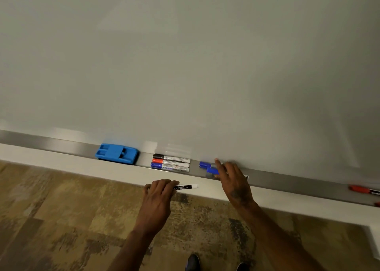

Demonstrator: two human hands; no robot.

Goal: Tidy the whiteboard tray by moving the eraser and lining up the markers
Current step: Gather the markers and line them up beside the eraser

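Nearest, the left hand pinches a slim white marker with a black label just in front of the long grey metal tray. Beyond it, the right hand reaches into the tray, fingers closing over two blue-capped markers; whether they are gripped yet I cannot tell. Best to slide them left, caps matching the three parallel markers with black, red and blue caps. Farther left sits the blue plastic block eraser.
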